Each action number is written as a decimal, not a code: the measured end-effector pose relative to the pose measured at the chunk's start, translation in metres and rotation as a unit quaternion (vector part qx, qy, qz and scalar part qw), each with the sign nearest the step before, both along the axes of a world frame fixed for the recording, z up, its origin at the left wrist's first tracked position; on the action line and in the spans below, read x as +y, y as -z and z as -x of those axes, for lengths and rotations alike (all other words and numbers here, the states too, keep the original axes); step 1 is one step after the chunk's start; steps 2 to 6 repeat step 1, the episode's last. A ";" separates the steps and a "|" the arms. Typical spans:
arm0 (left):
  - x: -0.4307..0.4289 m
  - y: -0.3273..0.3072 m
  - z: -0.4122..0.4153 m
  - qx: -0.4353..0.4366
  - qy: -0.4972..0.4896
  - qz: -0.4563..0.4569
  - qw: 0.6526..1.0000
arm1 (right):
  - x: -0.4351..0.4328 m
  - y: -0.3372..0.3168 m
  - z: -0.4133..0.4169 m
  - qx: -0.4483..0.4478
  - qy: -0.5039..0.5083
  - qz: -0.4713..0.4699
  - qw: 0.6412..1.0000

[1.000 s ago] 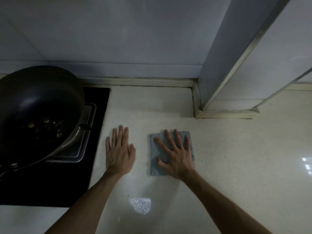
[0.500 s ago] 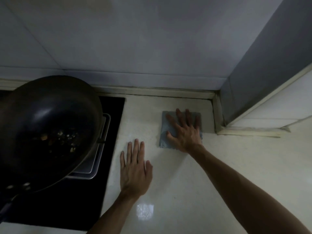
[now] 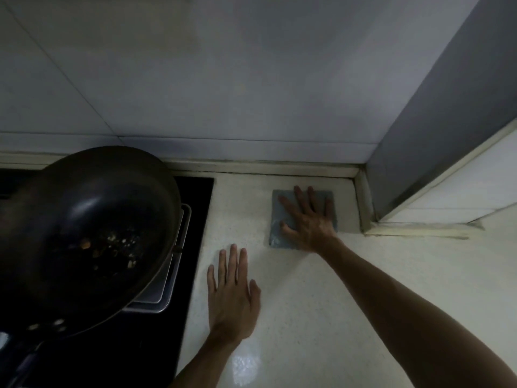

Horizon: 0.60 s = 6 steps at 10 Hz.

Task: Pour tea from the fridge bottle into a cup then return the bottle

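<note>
One cloth [image 3: 277,239], right hand [image 3: 307,223]: farther back

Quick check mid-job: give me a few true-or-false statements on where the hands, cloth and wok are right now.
1. The right hand lies flat on the cloth. True.
2. The wok sits on the hob, left of both hands. True.
3. The left hand grips the wok's handle. False: it rests flat on the counter, fingers straight, holding nothing.
4. The wok is empty. False: bits of food lie in it.
5. The cloth lies near the counter's back corner. True.
</note>
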<state>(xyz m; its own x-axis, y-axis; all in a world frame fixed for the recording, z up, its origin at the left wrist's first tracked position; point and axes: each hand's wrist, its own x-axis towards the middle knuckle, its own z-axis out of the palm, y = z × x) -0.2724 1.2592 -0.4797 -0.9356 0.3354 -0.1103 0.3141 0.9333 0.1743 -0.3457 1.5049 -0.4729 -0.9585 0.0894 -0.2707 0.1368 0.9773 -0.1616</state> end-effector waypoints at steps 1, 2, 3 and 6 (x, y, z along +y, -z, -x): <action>0.001 0.001 -0.004 0.014 -0.002 0.009 1.000 | 0.000 -0.015 -0.006 -0.043 -0.018 0.028 0.999; 0.001 0.001 -0.004 0.014 -0.002 0.009 1.000 | 0.000 -0.015 -0.006 -0.043 -0.018 0.028 0.999; 0.001 0.001 -0.004 0.014 -0.002 0.009 1.000 | 0.000 -0.015 -0.006 -0.043 -0.018 0.028 0.999; 0.001 0.001 -0.004 0.014 -0.002 0.009 1.000 | 0.000 -0.015 -0.006 -0.043 -0.018 0.028 0.999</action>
